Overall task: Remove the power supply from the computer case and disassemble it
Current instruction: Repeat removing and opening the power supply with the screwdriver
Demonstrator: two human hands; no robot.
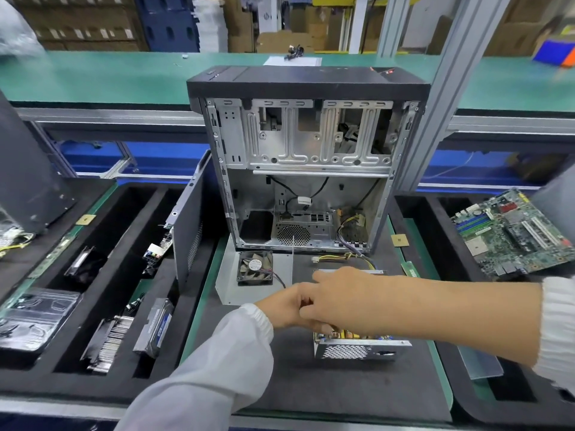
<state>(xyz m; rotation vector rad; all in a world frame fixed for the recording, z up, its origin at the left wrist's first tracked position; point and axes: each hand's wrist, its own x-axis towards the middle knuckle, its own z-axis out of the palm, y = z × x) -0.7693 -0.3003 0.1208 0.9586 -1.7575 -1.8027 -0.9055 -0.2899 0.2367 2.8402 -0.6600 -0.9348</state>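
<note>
computer case (308,157) open, upright at back of dark mat (311,368). power supply (357,348) out on mat in front, cover off — both hands over it. right hand (339,293) and left hand (286,307) touching, fingers curled; held thing hidden — cannot tell. small fan (255,268) lies nearby.

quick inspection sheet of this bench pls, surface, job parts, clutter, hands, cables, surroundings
surface: black mat, green-edged bench.
job's things: computer case upright, open; power supply out on the mat, lid off.
clutter: loose fan; motherboard on the right; heatsink in the foam tray.
grippers: left hand and right hand meet over the supply; grip unclear.
cables: yellow-black bundle trails from the case.
surroundings: stacked cardboard boxes behind.
</note>
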